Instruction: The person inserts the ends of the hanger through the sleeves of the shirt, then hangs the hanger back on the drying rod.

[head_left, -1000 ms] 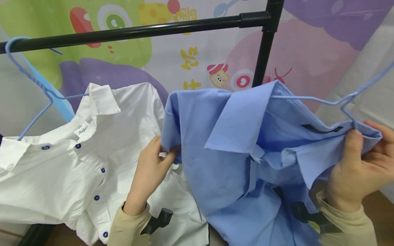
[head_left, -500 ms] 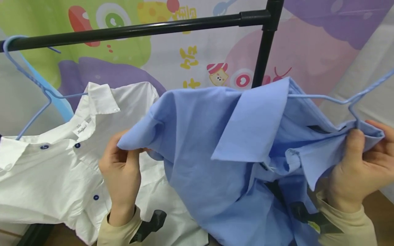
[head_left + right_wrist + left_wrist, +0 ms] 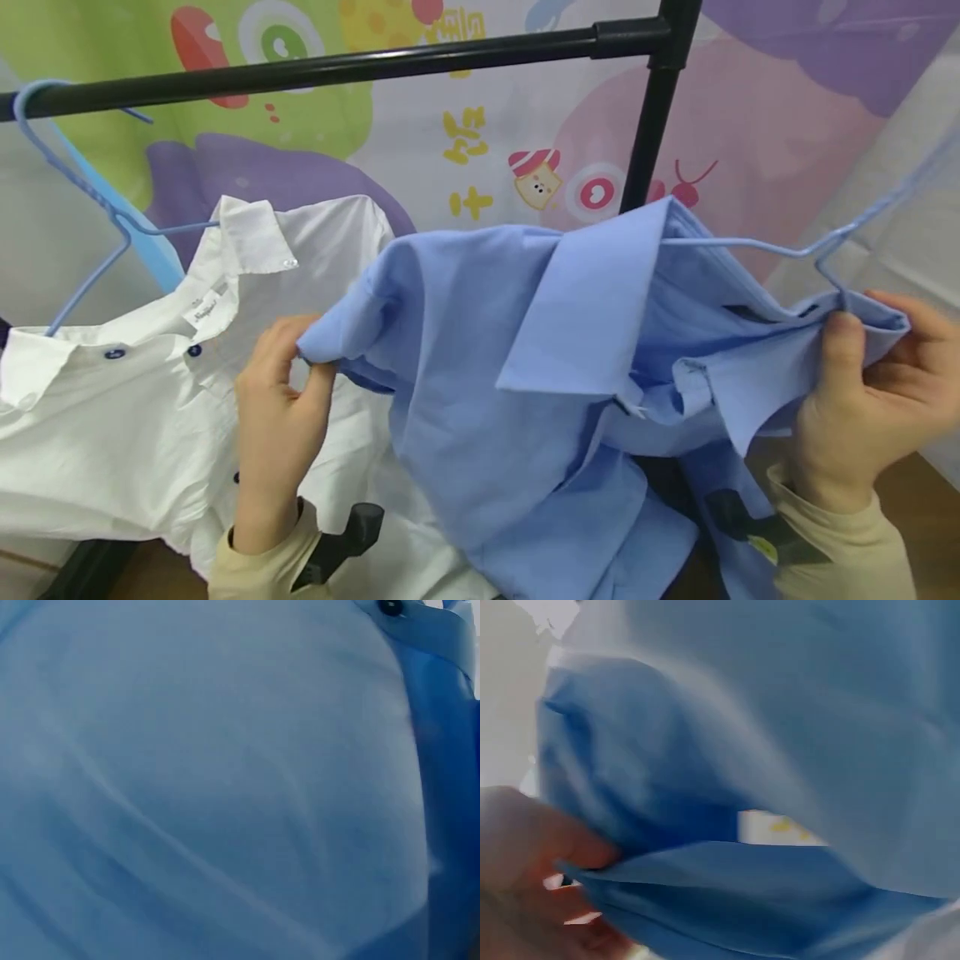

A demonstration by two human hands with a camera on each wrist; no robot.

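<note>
A light blue collared shirt (image 3: 465, 375) is spread between both hands, with its collar (image 3: 585, 317) folded down in the middle. At the left, my left hand (image 3: 277, 425) pinches the edge of its sleeve between thumb and fingers. The left wrist view also shows those fingers (image 3: 562, 840) on the blue cloth. On the right, my right hand (image 3: 870, 417) grips the neck edge together with a blue wire hanger (image 3: 757, 244). One arm of this hanger runs into the shirt behind the collar. Blue cloth fills most of the right wrist view, where the right hand does not show.
A white shirt (image 3: 112, 442) with dark blue buttons hangs to the left on another blue hanger (image 3: 90, 196). That hanger hooks over a black rail (image 3: 337, 71), which joins a black upright post (image 3: 652, 125). Behind stands a printed cartoon curtain (image 3: 450, 183).
My left hand has moved left and slightly up, drawing the blue sleeve out across the white shirt. More recently, my right hand and the hanger have shifted slightly left.
</note>
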